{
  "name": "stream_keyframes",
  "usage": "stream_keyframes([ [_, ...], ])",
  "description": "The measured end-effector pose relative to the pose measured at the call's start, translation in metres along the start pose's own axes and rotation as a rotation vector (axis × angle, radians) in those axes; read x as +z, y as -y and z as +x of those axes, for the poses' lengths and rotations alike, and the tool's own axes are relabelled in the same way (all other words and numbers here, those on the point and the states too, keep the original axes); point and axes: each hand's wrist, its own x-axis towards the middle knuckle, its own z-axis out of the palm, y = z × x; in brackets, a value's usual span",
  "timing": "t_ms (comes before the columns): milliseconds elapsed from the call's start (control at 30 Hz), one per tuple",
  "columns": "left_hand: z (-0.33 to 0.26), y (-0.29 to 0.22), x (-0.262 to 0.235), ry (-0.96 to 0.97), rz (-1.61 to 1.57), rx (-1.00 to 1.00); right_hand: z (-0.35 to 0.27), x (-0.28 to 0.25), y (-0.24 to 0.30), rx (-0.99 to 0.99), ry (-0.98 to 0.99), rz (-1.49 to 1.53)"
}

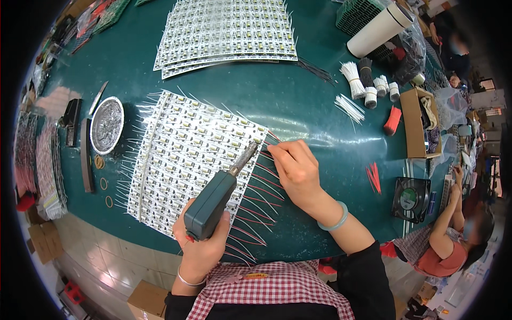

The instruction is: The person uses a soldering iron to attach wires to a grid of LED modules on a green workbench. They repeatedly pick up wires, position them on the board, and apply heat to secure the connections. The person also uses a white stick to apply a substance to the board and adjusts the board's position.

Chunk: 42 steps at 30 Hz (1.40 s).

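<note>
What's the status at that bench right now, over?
Left hand grips green soldering iron, tip at panel edge. Right hand pinches a red wire at LED strip panel. Soldered wires fan out alongside; nothing blocking.

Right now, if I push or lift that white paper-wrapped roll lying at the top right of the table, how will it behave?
The white roll lies on its side, round, so a push would probably send it rolling. It leans against the green basket, which may check it on that side. It looks stiff, likely light for its size.

Bright even overhead light, soft glare, fisheye-bent dark edges.
</note>
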Motion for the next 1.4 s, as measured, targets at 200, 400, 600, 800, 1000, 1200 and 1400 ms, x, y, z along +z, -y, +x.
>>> stream_keyframes([
  [200,0.002,0.001,0.004,0.01,0.016,0.02,0.0,0.0,0.0,0.003,0.013,-0.015],
  [400,0.003,0.008,0.005,0.026,0.078,0.065,0.0,-0.001,0.001,-0.007,0.027,-0.039],
  [600,0.003,0.004,0.007,0.012,0.102,0.088,0.0,-0.002,0.0,-0.013,0.035,-0.036],
  [800,0.003,0.004,0.006,0.012,0.11,0.085,0.001,-0.002,0.001,0.0,0.027,-0.026],
  [1000,0.001,0.012,0.004,0.028,0.099,0.073,0.0,-0.002,0.0,-0.023,0.045,-0.035],
  [1200,-0.01,0.027,-0.022,-0.325,0.455,0.263,0.0,-0.003,0.001,-0.022,0.052,-0.03],
  [1400,0.029,-0.012,-0.112,-0.638,0.247,0.534,0.0,-0.001,0.0,-0.028,0.043,-0.006],
])
